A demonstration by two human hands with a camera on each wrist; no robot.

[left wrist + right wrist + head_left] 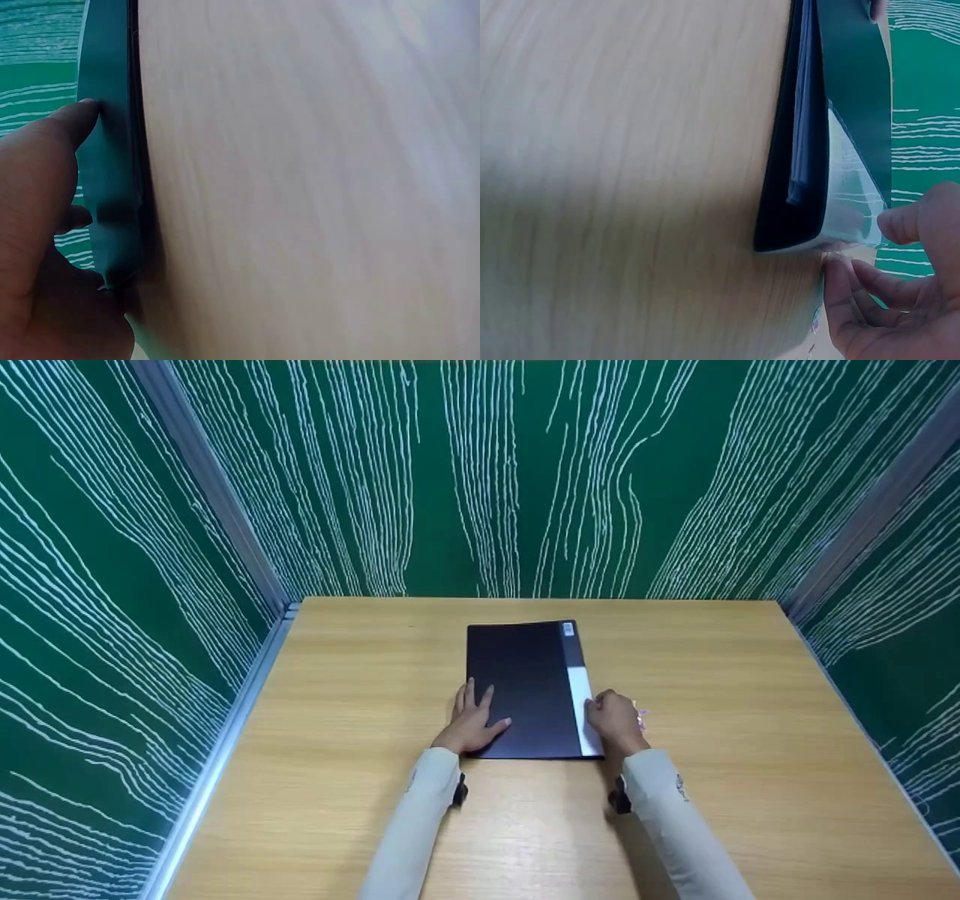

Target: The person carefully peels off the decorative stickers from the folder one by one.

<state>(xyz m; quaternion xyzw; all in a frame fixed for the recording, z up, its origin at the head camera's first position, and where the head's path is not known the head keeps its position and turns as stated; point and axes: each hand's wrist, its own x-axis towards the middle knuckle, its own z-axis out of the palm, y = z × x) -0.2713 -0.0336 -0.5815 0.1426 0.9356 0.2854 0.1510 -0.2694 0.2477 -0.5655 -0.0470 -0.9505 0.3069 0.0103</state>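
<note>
Left hand: the bare left hand (471,725) rested with its fingers spread apart and its thumb held out, on the lower left side of one black, rectangular, smooth-covered folder (517,690).
Right hand: the bare right hand (619,720) had its fingers bent at the folder's right edge, its thumb at the spine and its other fingertips low beside it; whether they were clamped on the spine I cannot tell.
Folder: one, lying flat near the middle of the table, between the two hands, its long sides running away from the person.
Spine: one long, glossy white strip (582,709) covered its nearer part, and one small white rectangular sticker (568,628) sat near its far end.
Folder's near edge: several thin dark layers showed between the covers in the right wrist view, too close together to count.
Beside the right hand: at least one small pink-and-purple item (642,715), partly hidden by that hand.
Wrists: two small black devices (619,796), one at each wrist.
Sleeves: two long, pale cloth sleeves (411,829), one per arm.
Table: one light-brown wood-grain table (315,720) under everything.
Surround: three green wall panels (435,510) with white wavy lines, and two grey metal corner posts (206,472).
</note>
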